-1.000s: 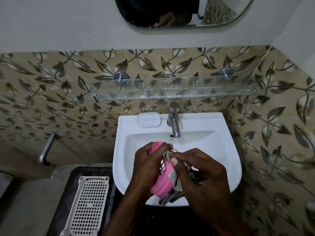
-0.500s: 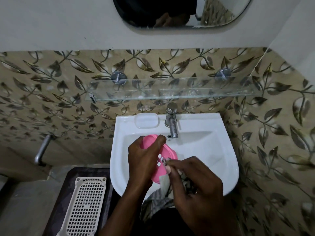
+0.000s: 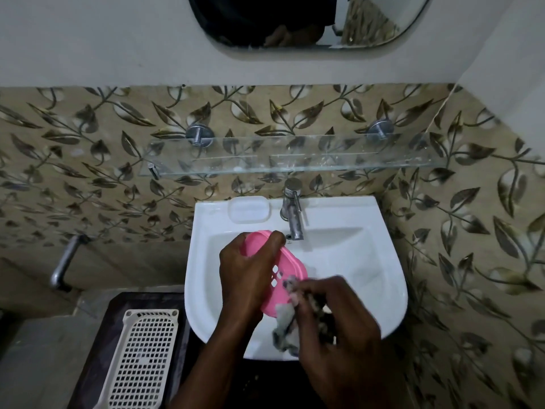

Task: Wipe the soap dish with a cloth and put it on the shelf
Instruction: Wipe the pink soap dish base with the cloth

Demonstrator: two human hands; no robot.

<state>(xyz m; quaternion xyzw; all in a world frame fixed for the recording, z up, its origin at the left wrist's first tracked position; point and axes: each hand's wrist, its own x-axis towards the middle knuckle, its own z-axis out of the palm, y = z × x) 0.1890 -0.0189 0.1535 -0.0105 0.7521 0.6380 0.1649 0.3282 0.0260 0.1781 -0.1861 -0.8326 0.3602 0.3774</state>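
Note:
A pink oval soap dish [image 3: 290,267] with slotted holes is held tilted over the white basin [image 3: 354,261]. My left hand [image 3: 247,273] grips it from the left, fingers curled over its upper rim. My right hand [image 3: 336,314] pinches a crumpled grey and white patterned cloth [image 3: 284,323] against the dish's lower right edge. Part of the cloth hangs below the dish. A glass shelf [image 3: 295,156] is fixed to the tiled wall above the tap, with only white specks on it.
A chrome tap [image 3: 292,214] stands at the basin's back, beside a moulded soap recess [image 3: 249,209]. A white perforated plastic tray [image 3: 141,361] lies on a dark surface at lower left. A metal pipe [image 3: 63,264] sticks out of the left wall. A mirror [image 3: 295,22] hangs above.
The dish has turned so that more of its pink face shows. My right hand with the cloth has slid down to the dish's lower right edge.

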